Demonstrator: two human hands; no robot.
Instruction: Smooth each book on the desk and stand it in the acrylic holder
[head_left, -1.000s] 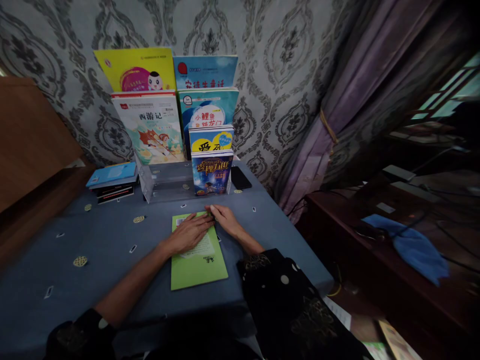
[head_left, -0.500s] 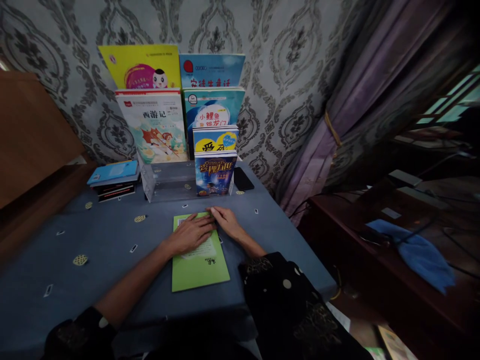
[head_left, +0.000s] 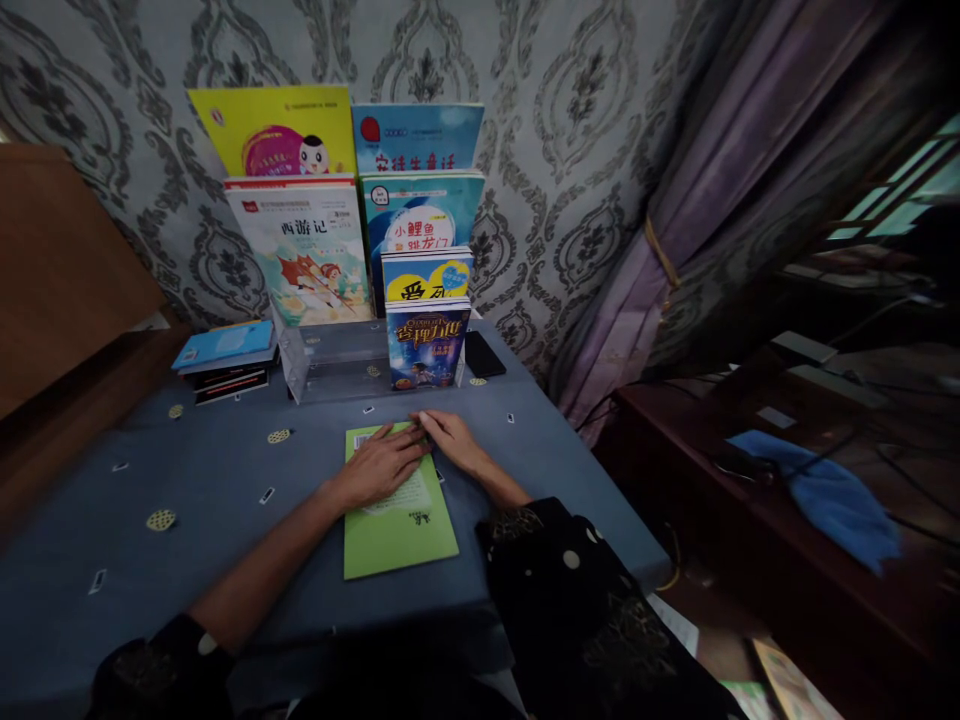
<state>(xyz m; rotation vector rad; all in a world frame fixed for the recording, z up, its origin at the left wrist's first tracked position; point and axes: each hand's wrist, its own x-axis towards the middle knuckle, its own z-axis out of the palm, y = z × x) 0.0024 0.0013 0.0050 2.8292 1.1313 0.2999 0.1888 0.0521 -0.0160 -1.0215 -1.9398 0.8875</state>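
Observation:
A green book (head_left: 401, 545) lies flat on the blue tablecloth, close to the table's front edge. My left hand (head_left: 382, 465) rests open across its upper half, fingers stretched out to the right. At the book's upper right corner is my right hand (head_left: 450, 440), open, with its fingertips beside those of the left. Beyond both hands stands a clear acrylic rack (head_left: 337, 372) of upright books. In its front slot is a dark blue book (head_left: 426, 345), and a white-covered book (head_left: 311, 250) leans on the left side.
A stack of books (head_left: 229, 350) lies left of the rack, and a black phone (head_left: 484, 354) lies to its right. A brown wooden panel (head_left: 67, 270) borders the left. On the right, a dark red cabinet (head_left: 697, 480) bears a blue cloth (head_left: 817, 500) and cables. A purple curtain (head_left: 675, 220) hangs behind.
The view has shifted very slightly. Both hands keep their places on and beside the green book.

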